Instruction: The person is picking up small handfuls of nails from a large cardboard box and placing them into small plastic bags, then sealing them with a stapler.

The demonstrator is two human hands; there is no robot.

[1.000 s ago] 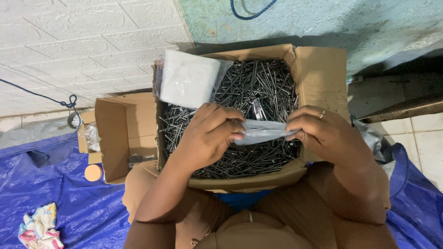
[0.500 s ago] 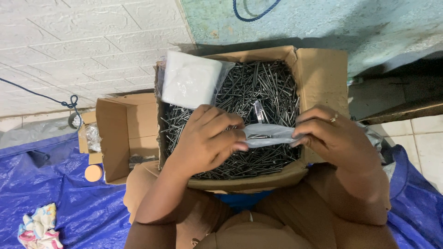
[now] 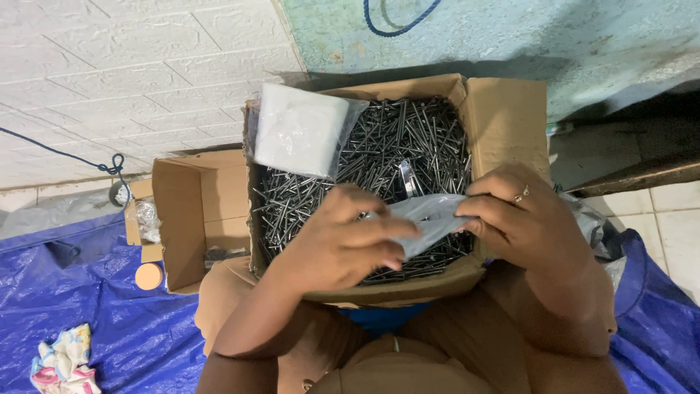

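Blue tarp (image 3: pixel 95 306) covers the floor left of and below the left hand, with more of it showing past the right wrist. White embossed wall panel (image 3: pixel 131 73) sits far above the left hand; teal wall (image 3: pixel 510 36) is above the right hand.

Big cardboard box (image 3: pixel 507 120) sits directly under both hands, on the person's lap. It's packed with loose steel nails (image 3: pixel 408 138), visible above and between the hands. Smaller open cardboard box (image 3: pixel 197 211) is just left of the left hand, touching the big box's side.

White stack of plastic bags (image 3: pixel 299 135) rests on the big box's upper left corner, above the left hand, well clear of it.

Left hand (image 3: pixel 346 244): fingers curled, thumb and fingertips pinching the left edge of a small grey plastic bag (image 3: pixel 426 219). Right hand (image 3: pixel 521 219): fingertips pinching the bag's right edge, ring on one finger. The bag is stretched between the two hands, just above the nails at the near side of the big box. Can't tell whether anything is inside it.

Shiny metal clip-like piece (image 3: pixel 408 179) lies on the nails just above the bag, between the hands.

Crumpled patterned cloth (image 3: pixel 62 361) lies on the tarp far lower left of the left hand. Small round orange lid (image 3: pixel 149 276) is on the tarp left of the left forearm, just beside the smaller box. Blue cord (image 3: pixel 109 164) hangs on the wall panel, upper left of the left hand.
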